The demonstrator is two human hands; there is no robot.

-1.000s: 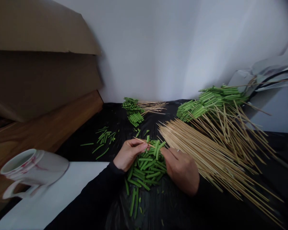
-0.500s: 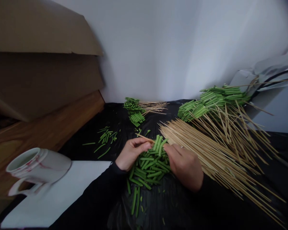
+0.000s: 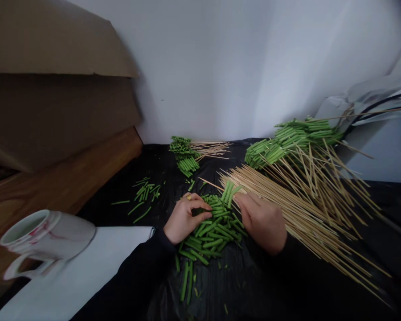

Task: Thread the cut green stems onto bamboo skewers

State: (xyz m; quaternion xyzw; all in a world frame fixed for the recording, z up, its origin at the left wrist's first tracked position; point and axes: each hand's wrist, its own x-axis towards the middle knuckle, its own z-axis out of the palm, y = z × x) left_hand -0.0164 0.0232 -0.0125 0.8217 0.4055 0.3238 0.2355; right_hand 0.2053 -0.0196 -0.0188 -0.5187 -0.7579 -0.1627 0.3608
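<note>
A bamboo skewer [image 3: 210, 183] carries a few cut green bean pieces [image 3: 228, 192] side by side. My right hand [image 3: 262, 219] is closed around it near these pieces, its tip pointing left. Below lies a loose pile of cut green beans [image 3: 214, 236]. At the pile's upper left edge is my left hand [image 3: 187, 217], its thumb and index finger slightly apart over the pieces, with nothing clearly held between them.
Many bare skewers [image 3: 287, 209] lie fanned on the right. Behind them are stacked loaded skewers [image 3: 294, 138], with a smaller bunch [image 3: 185, 156] by the wall. Scattered bean pieces [image 3: 147, 191], a white mug [image 3: 50, 234] on white paper [image 3: 120, 243] and a cardboard box [image 3: 60, 89] stand left.
My left hand has let go of the skewer and dropped to the bean pile. My right hand has moved slightly right, keeping the skewer with its bean pieces.
</note>
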